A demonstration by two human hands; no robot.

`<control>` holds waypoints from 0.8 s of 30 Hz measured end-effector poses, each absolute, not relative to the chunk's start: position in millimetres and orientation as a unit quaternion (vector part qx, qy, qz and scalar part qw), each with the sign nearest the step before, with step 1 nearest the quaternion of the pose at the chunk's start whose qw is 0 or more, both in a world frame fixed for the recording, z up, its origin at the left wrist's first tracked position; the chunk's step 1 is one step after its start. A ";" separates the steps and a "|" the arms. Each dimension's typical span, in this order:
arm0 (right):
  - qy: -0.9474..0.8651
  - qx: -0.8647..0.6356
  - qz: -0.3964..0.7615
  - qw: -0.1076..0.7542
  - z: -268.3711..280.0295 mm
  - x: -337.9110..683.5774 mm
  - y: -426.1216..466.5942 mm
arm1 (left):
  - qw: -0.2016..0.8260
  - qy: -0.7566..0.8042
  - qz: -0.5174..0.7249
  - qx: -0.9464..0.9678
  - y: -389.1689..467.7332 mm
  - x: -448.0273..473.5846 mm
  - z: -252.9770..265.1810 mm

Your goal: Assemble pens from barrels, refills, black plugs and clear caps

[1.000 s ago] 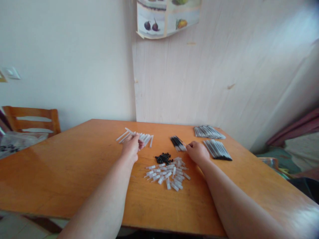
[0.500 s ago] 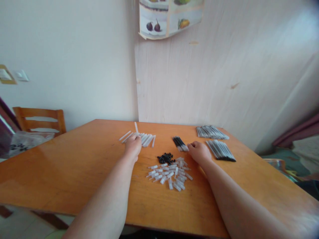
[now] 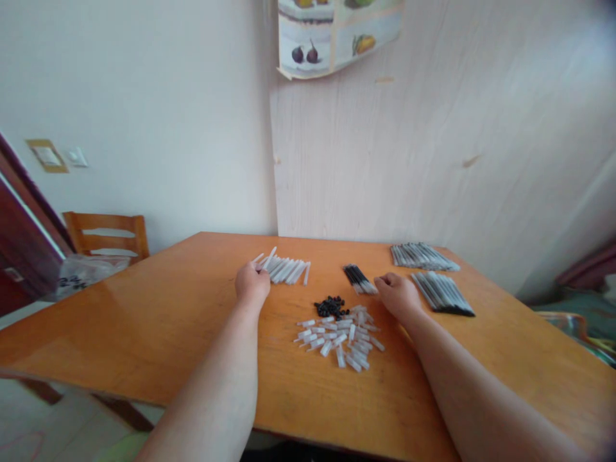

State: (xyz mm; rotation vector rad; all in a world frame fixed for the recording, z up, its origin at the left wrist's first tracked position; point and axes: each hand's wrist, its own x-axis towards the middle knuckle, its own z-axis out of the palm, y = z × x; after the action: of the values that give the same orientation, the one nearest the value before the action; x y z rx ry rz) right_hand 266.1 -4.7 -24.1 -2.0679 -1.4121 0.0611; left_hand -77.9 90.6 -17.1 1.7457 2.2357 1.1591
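Note:
My left hand [image 3: 253,282] is closed on a slim white plastic tube [image 3: 271,256], which sticks up from the fingers and tilts to the right. Just right of that hand lies a row of similar white tubes [image 3: 289,271]. My right hand [image 3: 398,294] rests on the table with its fingers curled together; whatever may be in them is hidden. Close to its fingertips is a small bundle of black sticks with clear ends [image 3: 359,279]. Between the hands sit a heap of small black caps [image 3: 331,307] and a spread of translucent white tips [image 3: 344,337].
Two stacks of grey-and-black pen-like sticks, a near one [image 3: 443,293] and a far one [image 3: 423,255], lie right of my right hand on the wooden table [image 3: 158,308]. A chair [image 3: 108,231] and a plastic bag [image 3: 89,273] stand beyond its left edge.
The view has turned slightly left. My left hand has moved a little left along the tube row, and its tube leans more to the right. My right hand has stayed by the black sticks.

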 end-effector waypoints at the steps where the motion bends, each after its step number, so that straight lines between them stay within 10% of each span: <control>1: -0.534 -0.784 0.022 0.314 -24.8 266.6 -4.1 | 0.034 0.731 0.370 0.572 91.5 -79.5 -18.4; 24: -0.533 -0.775 0.008 0.339 -22.5 265.9 -3.9 | -0.005 0.670 0.368 0.644 86.3 -68.9 -18.2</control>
State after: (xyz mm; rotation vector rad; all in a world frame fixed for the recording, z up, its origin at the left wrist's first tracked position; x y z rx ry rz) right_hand 265.9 -3.9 -22.5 -2.0176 -1.3883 0.0220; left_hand -68.9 86.3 -18.2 2.0311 2.1133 1.1586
